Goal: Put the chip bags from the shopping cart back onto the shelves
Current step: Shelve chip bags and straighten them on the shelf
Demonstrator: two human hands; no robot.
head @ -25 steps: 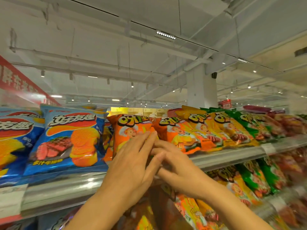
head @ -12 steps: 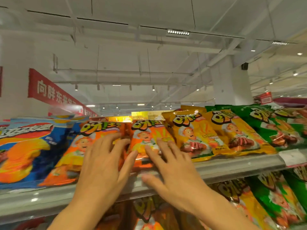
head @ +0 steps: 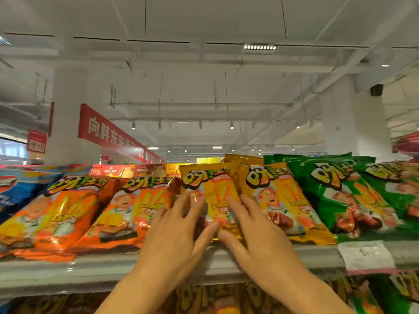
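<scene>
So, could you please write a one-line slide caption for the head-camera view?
Both hands, left and right, press flat on a yellow chip bag on the shelf, between orange and green bags.

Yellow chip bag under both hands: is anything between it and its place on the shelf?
Nothing visible. The yellow chip bag already lies on the shelf, between an orange bag and another yellow one. The left hand and right hand press it with straight fingers.
</scene>
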